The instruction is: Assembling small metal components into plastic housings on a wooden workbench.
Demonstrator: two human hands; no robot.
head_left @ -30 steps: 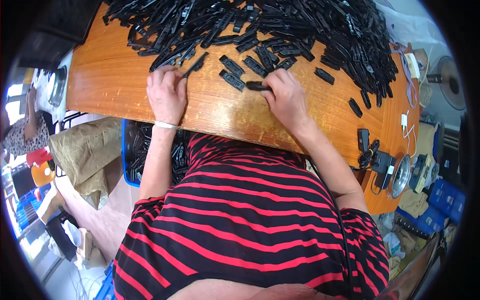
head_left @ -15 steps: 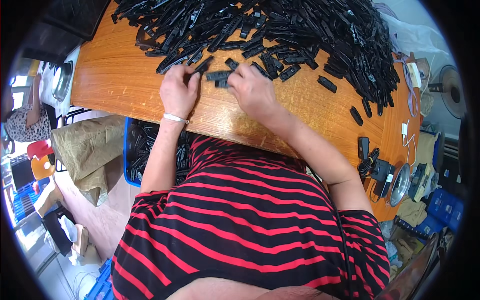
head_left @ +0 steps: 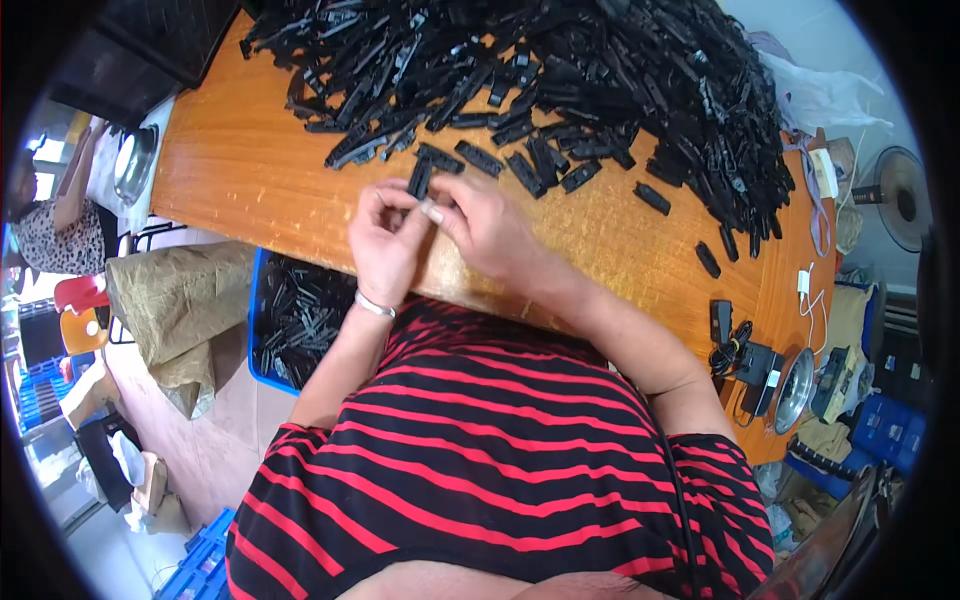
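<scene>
My left hand (head_left: 385, 245) and my right hand (head_left: 500, 228) meet above the near part of the table, fingertips together. Between them a small, narrow black plastic piece (head_left: 420, 178) stands out past the fingers; both hands pinch it, and its lower end is hidden by the fingers. Just beyond it is another black piece (head_left: 440, 158); whether it touches the held one I cannot tell. Several similar loose pieces (head_left: 479, 158) lie in front of a big heap of black plastic parts (head_left: 590, 70) along the far side.
The wooden table (head_left: 235, 170) ends close to my body. Below its left edge stands a blue crate (head_left: 253, 330) holding black parts. Power adapters with cables (head_left: 755, 372) and a metal bowl (head_left: 795, 390) sit at the right. Another person (head_left: 60, 235) is at the far left.
My hands have come together, the left moving right and both lower in the picture. The black piece is now between them, and another piece lies near the heap's front.
</scene>
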